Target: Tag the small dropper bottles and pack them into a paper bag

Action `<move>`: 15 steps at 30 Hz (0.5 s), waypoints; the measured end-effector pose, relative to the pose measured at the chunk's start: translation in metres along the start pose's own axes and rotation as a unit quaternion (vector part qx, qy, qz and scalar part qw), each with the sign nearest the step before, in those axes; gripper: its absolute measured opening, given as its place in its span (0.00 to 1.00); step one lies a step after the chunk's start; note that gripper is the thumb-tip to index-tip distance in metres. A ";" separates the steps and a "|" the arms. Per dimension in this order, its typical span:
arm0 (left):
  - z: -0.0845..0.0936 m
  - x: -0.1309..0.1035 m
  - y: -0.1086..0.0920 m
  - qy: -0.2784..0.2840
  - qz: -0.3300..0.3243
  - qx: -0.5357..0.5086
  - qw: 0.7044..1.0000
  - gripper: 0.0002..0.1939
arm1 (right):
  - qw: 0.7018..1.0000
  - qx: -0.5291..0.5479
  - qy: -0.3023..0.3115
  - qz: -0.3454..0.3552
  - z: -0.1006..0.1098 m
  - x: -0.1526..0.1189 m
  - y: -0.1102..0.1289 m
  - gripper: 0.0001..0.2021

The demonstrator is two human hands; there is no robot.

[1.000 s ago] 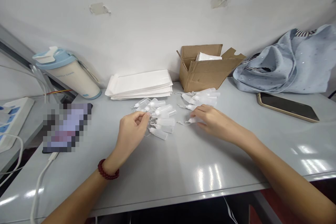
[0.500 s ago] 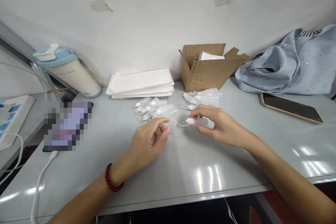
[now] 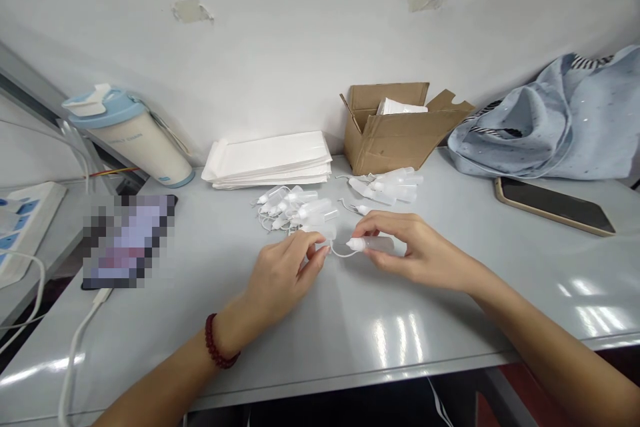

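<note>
My right hand (image 3: 417,243) grips a small translucent squeeze bottle (image 3: 381,245) lying sideways, with its white nozzle collar and thin needle tip pointing left. From the collar a thin white strap (image 3: 344,255) curves over to my left hand (image 3: 287,268). Thumb and forefinger of that hand close around the strap's far end, right by the needle tip; the end itself is mostly hidden. Just behind my left fingers lies a pile of similar bottles (image 3: 300,205). Beyond my right hand sits a second group of bottles (image 3: 393,185), with one loose bottle (image 3: 363,209) in front.
At the back stand a stack of white envelopes (image 3: 270,157) and an open cardboard box (image 3: 400,143). A tumbler (image 3: 135,140) and a phone (image 3: 130,240) on a cable are at left. Right are a dark-screened phone (image 3: 555,207) and a blue cloth bag (image 3: 555,120).
My right hand has shifted slightly left and nearer with the bottle. The bottle's tip is closer to my left fingers, and the strap bends more. My left hand has moved slightly right.
</note>
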State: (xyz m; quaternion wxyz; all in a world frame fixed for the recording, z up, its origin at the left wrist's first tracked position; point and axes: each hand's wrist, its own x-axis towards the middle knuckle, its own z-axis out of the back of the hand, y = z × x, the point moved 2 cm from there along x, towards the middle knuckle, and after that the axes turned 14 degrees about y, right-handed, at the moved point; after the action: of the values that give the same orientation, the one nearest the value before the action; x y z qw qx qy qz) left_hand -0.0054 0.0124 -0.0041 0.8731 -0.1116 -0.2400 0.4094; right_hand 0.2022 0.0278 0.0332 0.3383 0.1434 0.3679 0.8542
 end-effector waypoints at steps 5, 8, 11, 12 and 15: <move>0.001 0.000 0.000 -0.020 0.019 0.008 1.000 0.06 | 0.999 0.015 -0.003 -0.029 0.000 0.000 0.001 0.09; 0.001 0.000 -0.001 -0.021 0.018 0.007 1.000 0.06 | 0.999 0.022 -0.006 -0.041 0.000 -0.001 0.001 0.09; 0.002 0.000 -0.001 -0.007 0.022 -0.007 1.000 0.06 | 0.998 0.029 -0.012 -0.045 -0.001 -0.001 0.001 0.09; 0.002 0.000 -0.001 -0.001 0.025 -0.014 1.000 0.06 | 0.998 0.031 -0.015 -0.047 -0.001 -0.001 0.000 0.09; 0.003 0.000 -0.002 0.008 0.019 -0.020 1.000 0.07 | 0.998 0.031 -0.022 -0.051 -0.001 -0.001 0.000 0.08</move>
State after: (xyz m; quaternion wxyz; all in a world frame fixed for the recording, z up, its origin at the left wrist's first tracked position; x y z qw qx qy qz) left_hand -0.0060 0.0108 -0.0004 0.8647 -0.1373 -0.2389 0.4201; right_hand 0.2022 0.0269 0.0324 0.3848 0.1540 0.3932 0.8207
